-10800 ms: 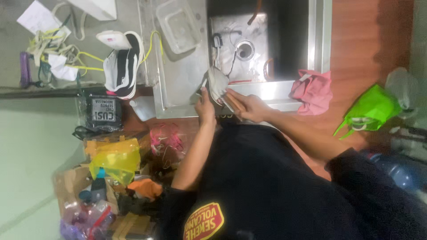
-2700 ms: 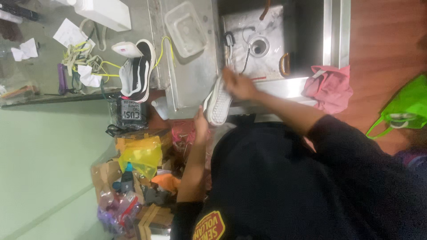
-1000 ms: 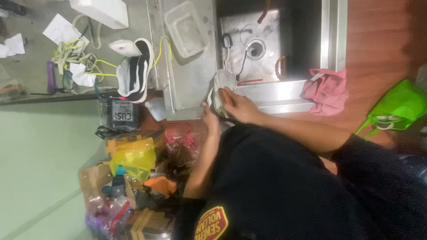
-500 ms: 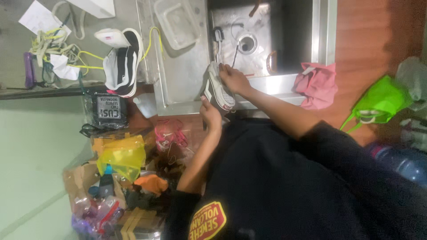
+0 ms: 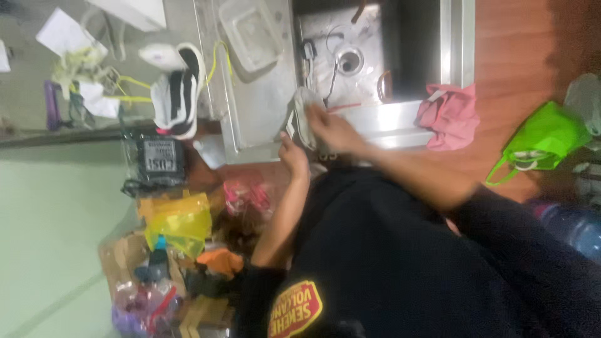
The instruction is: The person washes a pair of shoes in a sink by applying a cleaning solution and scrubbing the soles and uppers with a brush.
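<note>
A person in a dark top is standing at a metal sink (image 5: pixel 400 119) and holding a pale shoe (image 5: pixel 299 120) with both hands. The shoe is sitting at the front edge of the sink, right where the basin meets the flat metal draining part. The left hand (image 5: pixel 293 156) is gripping the shoe from below, with its fingers closed on it. The right hand (image 5: pixel 330 128) is pressing on the other side of the shoe, and its fingers are wrapped on the shoe too. The picture is blurry, so the single fingers are hard to see.

A clear plastic tub (image 5: pixel 250 34) is lying on the draining part, well apart from the hands. A black and white shoe (image 5: pixel 178 97) with yellow laces is resting on the grey tabletop (image 5: pixel 37 81) beside the sink. A pink cloth (image 5: pixel 449 116) is lying on the brown wood tabletop (image 5: pixel 513 56), just beside the sink's front corner. A bright green bag (image 5: pixel 541 141) is sitting farther along the wood. A yellow bag (image 5: pixel 175 219) is lying below the tabletop among other small things.
</note>
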